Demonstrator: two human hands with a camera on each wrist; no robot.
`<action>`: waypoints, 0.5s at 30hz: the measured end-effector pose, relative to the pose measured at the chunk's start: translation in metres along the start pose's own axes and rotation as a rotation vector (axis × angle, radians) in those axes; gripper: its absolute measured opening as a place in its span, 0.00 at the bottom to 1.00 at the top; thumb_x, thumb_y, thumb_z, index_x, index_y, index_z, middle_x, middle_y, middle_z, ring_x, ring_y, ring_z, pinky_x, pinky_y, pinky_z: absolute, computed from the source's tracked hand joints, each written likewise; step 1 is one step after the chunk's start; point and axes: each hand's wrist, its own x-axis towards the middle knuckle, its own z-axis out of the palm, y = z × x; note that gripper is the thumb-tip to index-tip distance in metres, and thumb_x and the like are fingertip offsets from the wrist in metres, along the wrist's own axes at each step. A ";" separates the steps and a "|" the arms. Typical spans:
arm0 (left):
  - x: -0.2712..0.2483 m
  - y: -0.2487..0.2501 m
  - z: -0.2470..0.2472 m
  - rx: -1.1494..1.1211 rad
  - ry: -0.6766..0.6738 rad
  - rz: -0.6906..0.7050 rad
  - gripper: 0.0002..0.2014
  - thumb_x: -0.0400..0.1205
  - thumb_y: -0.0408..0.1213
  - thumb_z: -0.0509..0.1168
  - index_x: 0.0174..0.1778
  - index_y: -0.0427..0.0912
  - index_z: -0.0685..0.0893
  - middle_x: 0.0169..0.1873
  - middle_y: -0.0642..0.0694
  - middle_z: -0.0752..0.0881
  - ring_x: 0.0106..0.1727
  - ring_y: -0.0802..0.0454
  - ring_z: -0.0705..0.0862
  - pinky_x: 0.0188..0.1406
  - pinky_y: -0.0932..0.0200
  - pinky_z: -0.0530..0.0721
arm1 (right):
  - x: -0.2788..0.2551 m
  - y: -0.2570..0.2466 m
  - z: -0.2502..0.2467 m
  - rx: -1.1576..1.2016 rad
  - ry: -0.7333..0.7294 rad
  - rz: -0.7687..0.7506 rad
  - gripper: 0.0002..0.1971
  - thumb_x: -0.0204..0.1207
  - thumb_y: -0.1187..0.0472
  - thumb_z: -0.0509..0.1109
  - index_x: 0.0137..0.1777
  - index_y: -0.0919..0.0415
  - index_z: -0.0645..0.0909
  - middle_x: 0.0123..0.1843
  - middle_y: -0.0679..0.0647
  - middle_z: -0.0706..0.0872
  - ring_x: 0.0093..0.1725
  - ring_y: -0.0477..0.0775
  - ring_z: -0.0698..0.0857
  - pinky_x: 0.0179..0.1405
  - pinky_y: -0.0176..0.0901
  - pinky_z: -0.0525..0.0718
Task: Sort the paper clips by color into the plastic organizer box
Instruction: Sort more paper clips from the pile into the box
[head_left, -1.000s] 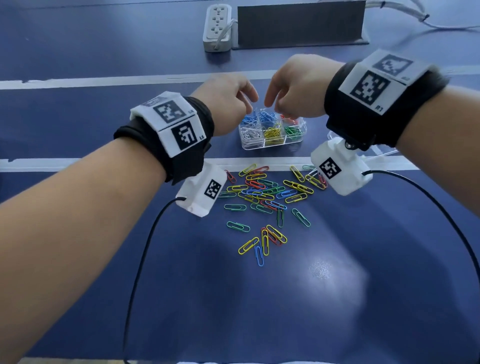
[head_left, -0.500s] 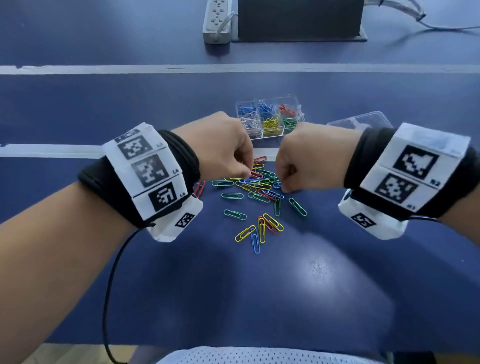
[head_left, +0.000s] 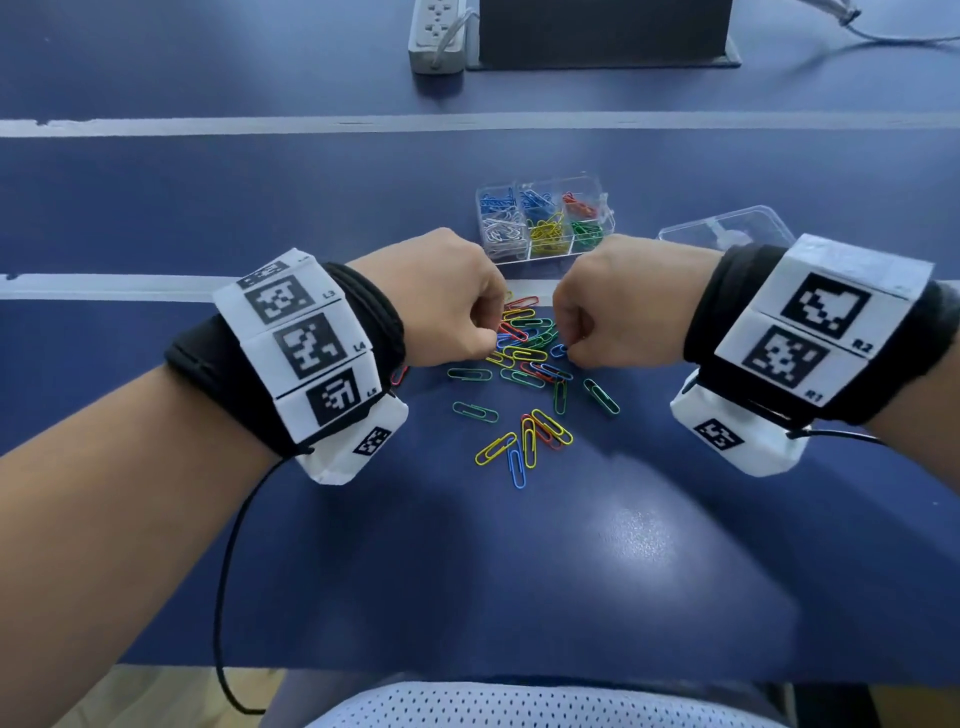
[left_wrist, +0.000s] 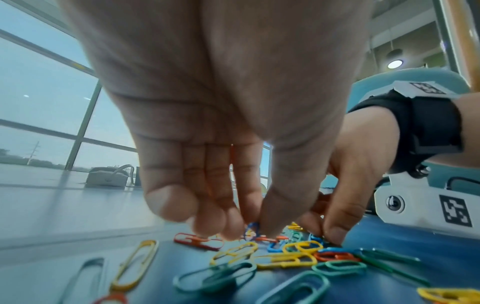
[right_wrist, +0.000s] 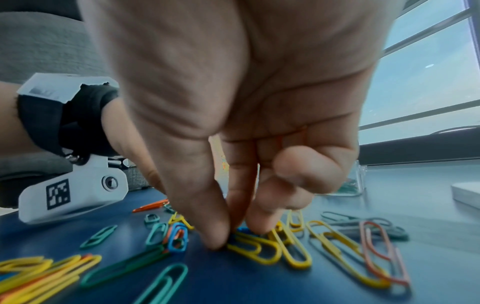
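Note:
Loose paper clips (head_left: 524, 364) in red, yellow, green and blue lie in a pile on the blue table. Behind the pile stands the clear organizer box (head_left: 545, 254), its compartments holding blue, white, yellow, red and green clips. My left hand (head_left: 493, 340) reaches down into the pile's left side. In the left wrist view its thumb and forefinger (left_wrist: 253, 232) pinch a blue clip (left_wrist: 251, 227). My right hand (head_left: 569, 351) is down on the pile's right side, where thumb and forefinger (right_wrist: 233, 236) pinch another blue clip (right_wrist: 245, 230).
The box's clear lid (head_left: 727, 231) lies right of the box, behind my right wrist. A power strip (head_left: 436, 36) and a black block (head_left: 602, 31) sit at the far edge. White tape lines (head_left: 208, 127) cross the table. Scattered clips (head_left: 524, 447) lie nearer me.
Both hands have come back from above the organizer box and dropped onto the loose pile. Over the last half second they stayed there, fingertips closing on clips.

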 end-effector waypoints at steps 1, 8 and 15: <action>-0.002 -0.001 0.000 -0.021 0.007 -0.016 0.04 0.73 0.39 0.67 0.34 0.45 0.85 0.26 0.54 0.81 0.29 0.62 0.76 0.39 0.60 0.80 | 0.000 0.001 0.000 0.009 0.003 0.004 0.09 0.71 0.58 0.68 0.47 0.57 0.88 0.45 0.53 0.90 0.49 0.58 0.85 0.46 0.39 0.80; -0.006 0.000 0.002 -0.155 0.034 -0.044 0.05 0.72 0.33 0.66 0.38 0.48 0.79 0.27 0.55 0.79 0.29 0.64 0.75 0.32 0.64 0.74 | -0.001 0.002 0.000 -0.012 0.060 -0.011 0.10 0.71 0.57 0.67 0.45 0.58 0.89 0.42 0.55 0.90 0.45 0.59 0.85 0.42 0.38 0.78; 0.002 0.008 -0.001 -0.146 0.019 -0.083 0.10 0.77 0.31 0.56 0.32 0.49 0.72 0.28 0.55 0.73 0.30 0.60 0.70 0.29 0.68 0.67 | -0.003 0.001 0.005 -0.059 0.004 -0.011 0.07 0.68 0.54 0.68 0.32 0.54 0.75 0.29 0.50 0.76 0.39 0.60 0.76 0.35 0.40 0.72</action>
